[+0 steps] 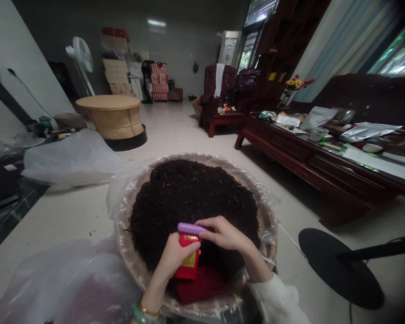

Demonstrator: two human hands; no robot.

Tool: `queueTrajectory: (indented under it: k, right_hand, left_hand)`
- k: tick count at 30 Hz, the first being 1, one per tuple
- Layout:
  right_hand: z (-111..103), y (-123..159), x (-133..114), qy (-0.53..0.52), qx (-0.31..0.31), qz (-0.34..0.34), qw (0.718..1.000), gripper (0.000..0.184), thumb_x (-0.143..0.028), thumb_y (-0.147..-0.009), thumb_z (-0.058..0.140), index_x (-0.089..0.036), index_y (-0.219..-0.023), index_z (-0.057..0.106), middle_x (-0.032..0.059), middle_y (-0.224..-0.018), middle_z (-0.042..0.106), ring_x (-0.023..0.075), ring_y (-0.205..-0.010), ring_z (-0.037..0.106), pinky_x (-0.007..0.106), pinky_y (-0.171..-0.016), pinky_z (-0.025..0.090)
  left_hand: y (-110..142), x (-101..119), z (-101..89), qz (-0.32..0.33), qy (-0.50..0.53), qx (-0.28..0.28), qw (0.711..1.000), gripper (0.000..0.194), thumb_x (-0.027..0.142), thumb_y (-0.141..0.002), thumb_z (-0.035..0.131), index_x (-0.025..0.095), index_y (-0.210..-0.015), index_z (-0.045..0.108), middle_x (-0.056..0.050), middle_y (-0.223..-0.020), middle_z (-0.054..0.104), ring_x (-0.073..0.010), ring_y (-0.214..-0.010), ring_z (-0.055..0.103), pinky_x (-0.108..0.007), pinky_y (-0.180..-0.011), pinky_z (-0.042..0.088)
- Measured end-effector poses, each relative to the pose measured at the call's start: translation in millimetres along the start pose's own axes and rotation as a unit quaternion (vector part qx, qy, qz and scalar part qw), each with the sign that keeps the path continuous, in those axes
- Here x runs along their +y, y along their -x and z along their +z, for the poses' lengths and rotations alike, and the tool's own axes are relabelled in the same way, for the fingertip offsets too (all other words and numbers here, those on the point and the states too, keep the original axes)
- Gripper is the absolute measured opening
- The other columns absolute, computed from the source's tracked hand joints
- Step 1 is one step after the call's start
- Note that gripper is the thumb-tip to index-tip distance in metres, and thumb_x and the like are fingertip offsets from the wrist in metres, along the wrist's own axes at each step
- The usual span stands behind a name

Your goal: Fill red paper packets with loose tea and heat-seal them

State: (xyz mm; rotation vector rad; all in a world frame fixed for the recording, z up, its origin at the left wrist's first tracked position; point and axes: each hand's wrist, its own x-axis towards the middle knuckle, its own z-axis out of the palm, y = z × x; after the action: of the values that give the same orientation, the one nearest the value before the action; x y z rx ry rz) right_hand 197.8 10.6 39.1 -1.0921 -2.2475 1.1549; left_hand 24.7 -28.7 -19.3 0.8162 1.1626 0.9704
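My left hand (175, 254) is closed round a small red tea packet (185, 271) with a yellow label, thumb across its front. Along the packet's top edge lies a slim lilac bar-shaped tool (189, 228). The fingers of my right hand (224, 233) pinch this tool at its right end. Both hands are over a wide round bamboo basket (124, 245) lined with clear plastic. Dark loose tea leaves (192, 193) are heaped inside it. Below the packet, more red packaging (202, 285) lies at the near side of the basket, in shadow.
Clear plastic bags (84, 279) lie on the floor at the left. A black round stand base (340, 267) is on the right. Beyond are a dark wooden table (307, 157) with clutter, a round bamboo drum (111, 119), a fan (83, 54) and stacked boxes (116, 74).
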Motion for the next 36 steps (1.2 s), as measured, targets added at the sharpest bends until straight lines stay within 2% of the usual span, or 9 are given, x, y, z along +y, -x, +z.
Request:
queueTrajectory:
  k: [4, 8, 11, 14, 22, 28, 36]
  right_hand:
    - [0, 1, 5, -0.009, 0.016, 0.006, 1.0, 0.03, -0.035, -0.086, 0.054, -0.019, -0.107, 0.069, -0.0001, -0.088, 0.071, 0.0159, -0.07, 0.057, 0.023, -0.063, 0.04]
    - [-2, 4, 7, -0.002, 0.016, 0.006, 1.0, 0.029, -0.035, -0.086, 0.055, -0.02, -0.106, 0.07, -0.001, -0.086, 0.071, 0.0159, -0.069, 0.058, 0.023, -0.062, 0.041]
    - [-2, 4, 6, -0.006, 0.015, 0.0, 1.0, 0.029, -0.034, -0.086, 0.055, -0.02, -0.107, 0.07, -0.0006, -0.087, 0.072, 0.0175, -0.073, 0.061, 0.023, -0.065, 0.043]
    - [0, 4, 6, -0.011, 0.027, -0.005, 1.0, 0.028, -0.036, -0.086, 0.057, -0.021, -0.106, 0.071, 0.0, -0.087, 0.073, 0.0188, -0.076, 0.062, 0.024, -0.068, 0.045]
    - [3, 2, 5, 0.024, 0.034, 0.0, 0.999, 0.026, -0.032, -0.085, 0.057, -0.021, -0.104, 0.071, 0.0012, -0.088, 0.073, 0.0177, -0.073, 0.062, 0.024, -0.066, 0.044]
    - [9, -6, -7, 0.102, 0.07, 0.068, 0.99, 0.021, -0.033, -0.084, 0.06, -0.017, -0.091, 0.07, 0.0032, -0.081, 0.071, 0.0153, -0.066, 0.059, 0.023, -0.058, 0.038]
    - [14, -12, -1, 0.078, 0.113, 0.059, 0.989, 0.016, -0.032, -0.08, 0.065, -0.017, -0.086, 0.07, 0.0022, -0.079, 0.071, 0.0143, -0.067, 0.059, 0.022, -0.059, 0.038]
  left_hand:
    - [0, 0, -0.1, 0.003, 0.004, -0.009, 1.0, 0.042, 0.031, -0.05, 0.085, 0.011, -0.079, 0.063, -0.004, -0.063, 0.07, -0.0224, -0.057, 0.07, -0.03, -0.055, 0.055]
    - [1, 1, 0.5, -0.002, 0.005, -0.015, 1.0, 0.046, 0.035, -0.049, 0.085, 0.012, -0.082, 0.062, -0.004, -0.066, 0.069, -0.0219, -0.058, 0.069, -0.03, -0.056, 0.053]
    - [1, 5, 1.0, 0.014, 0.03, -0.008, 0.999, 0.057, 0.044, -0.053, 0.082, 0.013, -0.096, 0.063, -0.006, -0.079, 0.072, -0.02, -0.063, 0.068, -0.028, -0.059, 0.052]
    - [2, 10, 1.5, 0.033, 0.075, 0.006, 0.997, 0.062, 0.055, -0.063, 0.073, 0.014, -0.108, 0.062, -0.008, -0.089, 0.073, -0.0164, -0.065, 0.066, -0.024, -0.06, 0.049]
    - [1, 12, 2.8, 0.051, 0.091, 0.015, 0.994, 0.051, 0.057, -0.066, 0.07, 0.014, -0.093, 0.068, -0.006, -0.082, 0.073, -0.0173, -0.069, 0.064, -0.024, -0.062, 0.047]
    - [-2, 10, 3.1, 0.06, 0.107, 0.002, 0.992, 0.047, 0.053, -0.067, 0.071, 0.013, -0.091, 0.068, -0.005, -0.081, 0.072, -0.0125, -0.062, 0.06, -0.022, -0.06, 0.044]
    - [-7, 15, 1.2, 0.069, 0.106, -0.011, 0.992, 0.043, 0.052, -0.068, 0.071, 0.013, -0.086, 0.068, -0.003, -0.072, 0.07, -0.0128, -0.061, 0.058, -0.022, -0.059, 0.043]
